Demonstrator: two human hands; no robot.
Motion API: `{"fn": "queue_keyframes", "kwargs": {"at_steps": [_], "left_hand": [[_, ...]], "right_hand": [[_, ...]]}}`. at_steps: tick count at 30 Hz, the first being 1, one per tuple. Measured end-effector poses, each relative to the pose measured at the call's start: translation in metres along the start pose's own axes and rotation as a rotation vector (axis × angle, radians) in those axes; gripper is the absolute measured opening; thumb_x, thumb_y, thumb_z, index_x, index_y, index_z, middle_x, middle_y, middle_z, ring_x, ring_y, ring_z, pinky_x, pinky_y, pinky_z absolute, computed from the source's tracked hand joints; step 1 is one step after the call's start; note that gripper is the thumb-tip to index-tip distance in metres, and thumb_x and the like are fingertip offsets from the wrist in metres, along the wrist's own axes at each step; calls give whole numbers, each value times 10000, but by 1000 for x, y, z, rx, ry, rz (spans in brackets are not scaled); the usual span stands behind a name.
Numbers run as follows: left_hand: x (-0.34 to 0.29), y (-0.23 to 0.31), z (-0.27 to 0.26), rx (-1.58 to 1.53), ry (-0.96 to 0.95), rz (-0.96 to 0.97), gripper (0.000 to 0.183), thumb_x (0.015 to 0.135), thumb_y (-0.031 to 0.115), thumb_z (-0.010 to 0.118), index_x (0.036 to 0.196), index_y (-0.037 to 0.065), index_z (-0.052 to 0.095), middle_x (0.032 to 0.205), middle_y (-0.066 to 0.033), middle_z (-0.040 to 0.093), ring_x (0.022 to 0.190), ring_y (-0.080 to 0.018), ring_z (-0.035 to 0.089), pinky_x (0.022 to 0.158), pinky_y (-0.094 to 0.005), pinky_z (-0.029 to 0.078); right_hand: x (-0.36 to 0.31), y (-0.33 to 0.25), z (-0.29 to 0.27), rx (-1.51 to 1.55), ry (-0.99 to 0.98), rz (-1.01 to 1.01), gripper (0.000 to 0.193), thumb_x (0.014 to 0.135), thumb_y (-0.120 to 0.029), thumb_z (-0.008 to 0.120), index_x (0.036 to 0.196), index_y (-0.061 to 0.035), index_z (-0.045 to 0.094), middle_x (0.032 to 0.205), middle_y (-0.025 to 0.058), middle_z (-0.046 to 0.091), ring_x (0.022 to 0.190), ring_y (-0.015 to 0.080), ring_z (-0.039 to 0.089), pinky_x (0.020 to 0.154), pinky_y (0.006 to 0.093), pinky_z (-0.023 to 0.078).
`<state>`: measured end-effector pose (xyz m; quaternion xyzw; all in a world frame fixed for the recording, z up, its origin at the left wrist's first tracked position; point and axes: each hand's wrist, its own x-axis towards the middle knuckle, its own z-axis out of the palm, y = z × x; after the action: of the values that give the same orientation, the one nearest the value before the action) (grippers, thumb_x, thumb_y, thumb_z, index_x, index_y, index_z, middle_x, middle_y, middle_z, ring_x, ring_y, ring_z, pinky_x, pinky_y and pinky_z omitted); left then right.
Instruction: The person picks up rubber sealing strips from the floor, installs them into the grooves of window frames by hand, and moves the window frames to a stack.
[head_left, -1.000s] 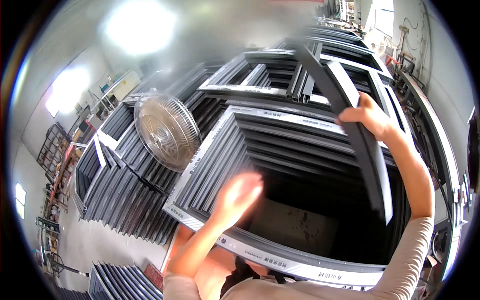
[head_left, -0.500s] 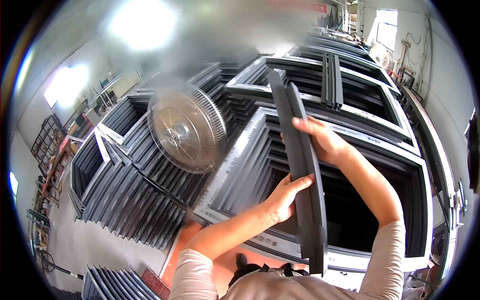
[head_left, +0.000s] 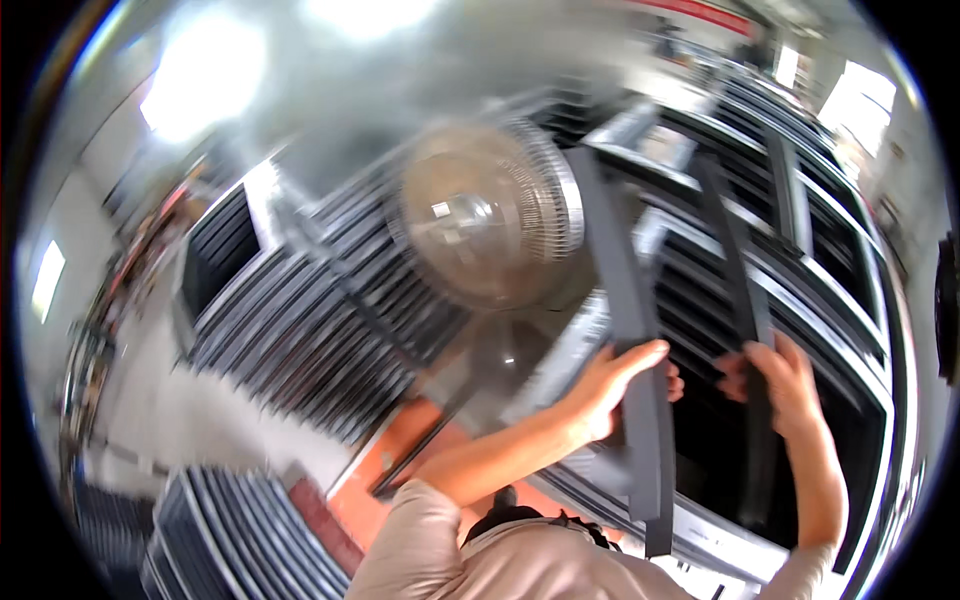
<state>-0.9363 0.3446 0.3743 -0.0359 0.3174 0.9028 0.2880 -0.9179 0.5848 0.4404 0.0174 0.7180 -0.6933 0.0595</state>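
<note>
My left hand [head_left: 600, 393] is closed around a long dark grey profile strip [head_left: 618, 265], its thumb lying across the face. A second, narrower dark strip [head_left: 735, 250] is gripped in my right hand [head_left: 787, 382], fingers wrapped round its edge. Both strips stand lengthwise in front of me, apart from each other, their far ends pointing away. Beneath them lies a stack of dark rectangular frames [head_left: 575, 345] with pale labelled faces. The right strip and hand are smeared by motion.
A round caged fan [head_left: 485, 215] stands close beyond my left hand. More stacked frames [head_left: 290, 315] fill the left side, with another bundle of profiles [head_left: 235, 540] at lower left. An orange surface [head_left: 425, 425] shows near my feet. Further frames [head_left: 840, 215] are at the far right.
The two strips, held together before, are now apart, one in each hand. My right hand has moved right and nearer. The view has swung left, so the fan appears further right.
</note>
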Motion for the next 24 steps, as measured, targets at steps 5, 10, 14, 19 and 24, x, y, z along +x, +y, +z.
{"fn": "queue_keyframes", "kwargs": {"at_steps": [5, 10, 14, 19, 24], "left_hand": [[-23, 36, 2, 51, -22, 137, 251, 884, 243, 677, 1010, 33, 625, 801, -80, 643, 701, -185, 633, 627, -336, 515], [-57, 64, -16, 247, -12, 424, 213, 873, 189, 673, 975, 14, 605, 785, -82, 637, 678, -172, 632, 640, -305, 517], [-80, 82, -25, 263, -12, 380, 175, 875, 165, 622, 975, 24, 594, 812, -82, 592, 732, -223, 610, 675, -344, 504], [-80, 84, -45, 400, 20, 307, 206, 846, 207, 647, 929, 30, 585, 826, -78, 578, 860, -266, 619, 1006, -484, 427], [-80, 67, -60, 426, -128, 109, 242, 812, 205, 689, 925, 8, 606, 842, -120, 633, 1076, -378, 618, 1077, -567, 355]], "right_hand": [[-20, 8, -92, -1015, 414, -321, 596, 895, -295, 661, 1377, -1, 469, 859, 108, 600, 627, 149, 549, 588, 285, 487], [5, 6, -58, -1477, 114, -696, 751, 681, -226, 712, 1359, -8, 476, 1073, 219, 627, 947, 397, 603, 831, 436, 487], [32, 22, -40, -1445, -263, -1081, 667, 650, -191, 798, 1238, 0, 548, 997, 144, 612, 889, 326, 605, 797, 429, 506], [68, 51, 1, -1270, -413, -1470, 401, 763, -176, 708, 1095, 23, 606, 980, 122, 610, 902, 297, 627, 839, 420, 526], [100, 62, 43, -1286, -359, -1575, 272, 768, -157, 618, 1020, -55, 613, 1025, 83, 621, 995, 256, 602, 922, 391, 477]]}}
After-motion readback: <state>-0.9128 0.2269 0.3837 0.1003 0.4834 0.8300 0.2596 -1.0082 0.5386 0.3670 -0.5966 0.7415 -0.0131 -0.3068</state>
